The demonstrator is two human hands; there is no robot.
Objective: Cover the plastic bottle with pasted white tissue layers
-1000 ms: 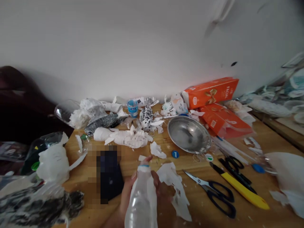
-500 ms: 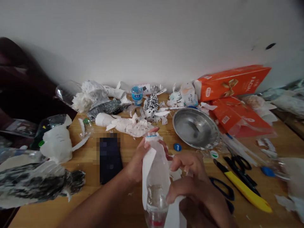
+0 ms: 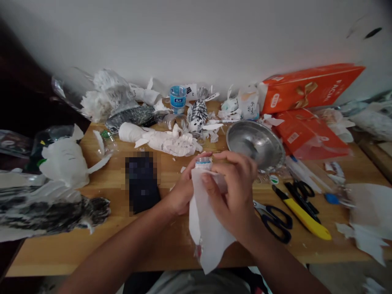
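Note:
I hold a clear plastic bottle (image 3: 203, 163) upright over the near edge of the wooden table (image 3: 92, 245); only its neck with a blue ring shows. White paper (image 3: 208, 237) covers the bottle's body and hangs below it. My left hand (image 3: 183, 192) grips the bottle from the left, fingertips near the neck. My right hand (image 3: 233, 192) presses the paper against the bottle from the right, fingers wrapped over its upper part.
A steel bowl (image 3: 255, 143) sits just beyond my hands. Black scissors (image 3: 274, 220), a yellow utility knife (image 3: 301, 214) and orange tissue boxes (image 3: 309, 90) lie to the right. A dark phone (image 3: 141, 181) lies left. Paper-wrapped bottles (image 3: 167, 141) and scraps crowd the back and left.
My right hand has risen from the bottle's lower part to its neck, pulling the paper around it. The bottle is now almost fully covered. The view has tilted downward.

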